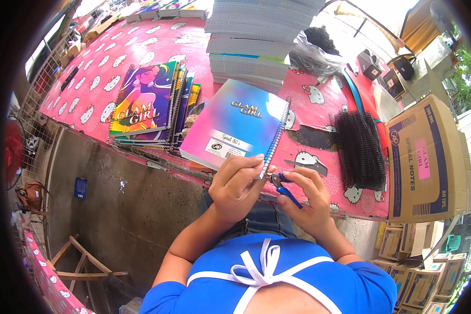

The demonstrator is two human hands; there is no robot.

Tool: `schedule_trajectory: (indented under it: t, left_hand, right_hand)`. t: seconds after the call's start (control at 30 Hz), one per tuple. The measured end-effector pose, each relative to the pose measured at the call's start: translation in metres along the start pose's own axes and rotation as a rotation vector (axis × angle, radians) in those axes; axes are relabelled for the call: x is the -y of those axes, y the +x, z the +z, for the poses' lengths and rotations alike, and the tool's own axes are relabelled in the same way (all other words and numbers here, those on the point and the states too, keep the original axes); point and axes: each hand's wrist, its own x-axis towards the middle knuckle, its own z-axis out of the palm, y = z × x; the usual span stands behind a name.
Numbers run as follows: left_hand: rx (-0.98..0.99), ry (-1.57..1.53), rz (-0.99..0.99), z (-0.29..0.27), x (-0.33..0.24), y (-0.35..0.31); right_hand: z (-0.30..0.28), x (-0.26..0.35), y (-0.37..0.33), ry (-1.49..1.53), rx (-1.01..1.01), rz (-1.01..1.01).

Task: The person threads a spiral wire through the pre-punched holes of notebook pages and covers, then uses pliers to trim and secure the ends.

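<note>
A spiral notebook (220, 118) with a pink-and-blue cover lies tilted at the near edge of the table. My left hand (239, 183) is closed on its near corner, fingers pinching by the lower end of the wire coil (280, 128). In my right hand (310, 196) are blue-handled pliers (288, 192), their jaws at that coil end. The fingers of the right hand wrap loosely around the handles. Whether the jaws grip the wire is too small to tell.
Finished-looking spiral notebooks (144, 104) lie stacked at left. Behind stands a tall pile of paper blocks (251, 52). Black wire coils (358, 149) lie at right, beside a cardboard box (426, 162). A pink patterned cloth (89, 83) covers the table. More boxes (418, 285) stand below.
</note>
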Motion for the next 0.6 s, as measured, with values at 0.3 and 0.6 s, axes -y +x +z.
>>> schedule_trajectory:
  t: [0.3,0.6]
  left_hand:
    - [0.029,0.106,0.199,-0.021,0.009,0.030]
    - [-0.897,-0.134,0.230,-0.154,0.017,0.188]
  right_hand:
    - [0.003,-0.027,-0.007,0.928,0.221,0.589]
    - [-0.024,-0.110,0.002,-0.441,0.153,0.178]
